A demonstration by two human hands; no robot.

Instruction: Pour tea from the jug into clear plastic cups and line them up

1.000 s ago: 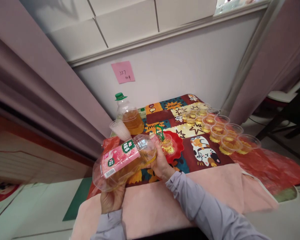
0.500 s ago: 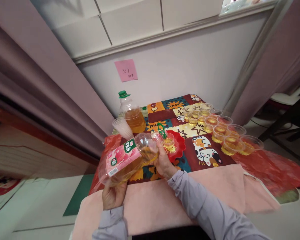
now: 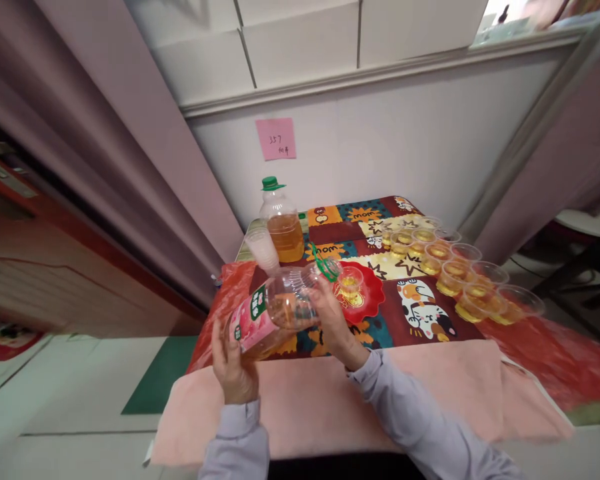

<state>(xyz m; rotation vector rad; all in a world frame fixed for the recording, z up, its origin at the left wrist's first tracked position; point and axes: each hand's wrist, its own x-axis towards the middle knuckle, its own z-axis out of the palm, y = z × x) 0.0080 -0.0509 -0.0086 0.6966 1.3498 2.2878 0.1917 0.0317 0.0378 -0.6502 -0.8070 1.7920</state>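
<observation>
A large clear juice bottle (image 3: 287, 303) with a pink label and green neck ring lies tilted between my hands, amber liquid inside. My right hand (image 3: 330, 317) is wrapped round it near the neck. At its base, my left hand (image 3: 233, 367) supports it with the fingers bent against the side. The bottle's mouth is beside a clear plastic cup (image 3: 351, 285) holding some yellow liquid. That cup stands on a red scalloped plate (image 3: 375, 297). Whether liquid is flowing from the mouth I cannot make out.
Several filled clear cups (image 3: 457, 273) stand in rows on the table's right. A second bottle (image 3: 286, 233) with a green cap stands at the back left, beside a stack of cups (image 3: 263, 250). A pink cloth (image 3: 300, 407) covers the front edge.
The bottle has come closer to level, and its base has risen less steeply in my left hand, whose fingers now show along its side. The view has shifted left.
</observation>
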